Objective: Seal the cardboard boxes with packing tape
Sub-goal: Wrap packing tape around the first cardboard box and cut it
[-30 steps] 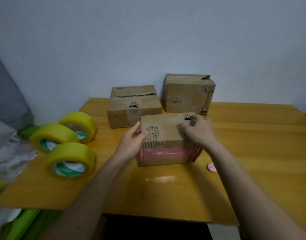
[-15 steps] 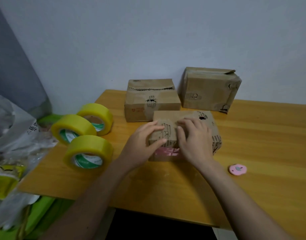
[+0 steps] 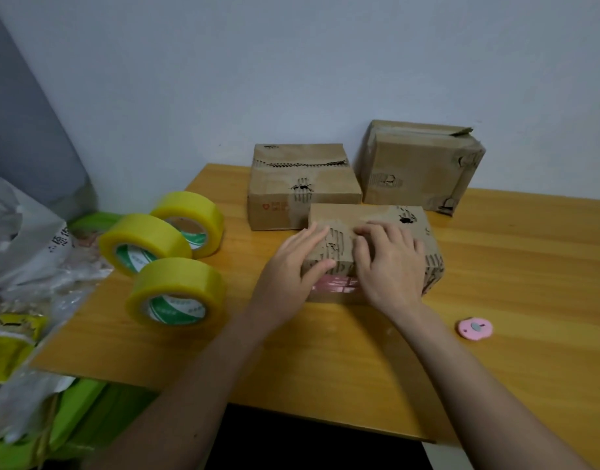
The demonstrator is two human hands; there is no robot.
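A worn cardboard box (image 3: 424, 239) with a pink strip on its front lies on the wooden table (image 3: 495, 368) before me. My left hand (image 3: 293, 266) lies flat against the box's left front corner, fingers straight. My right hand (image 3: 388, 262) presses on the top of the box, fingers slightly bent. Two more cardboard boxes stand behind: a flat box (image 3: 302, 184) with a torn top seam and a taller box (image 3: 417, 164) at the wall. Three yellow tape rolls (image 3: 176, 290) lie at the table's left side.
A small pink round cutter (image 3: 475, 329) lies on the table right of my right forearm. Plastic bags (image 3: 23, 252) and green material (image 3: 84, 415) pile up left of the table. A pale wall stands directly behind the boxes.
My hands shifted from the box's sides onto its top and front, closer together. The view has swung left and down, so the boxes appear farther right.
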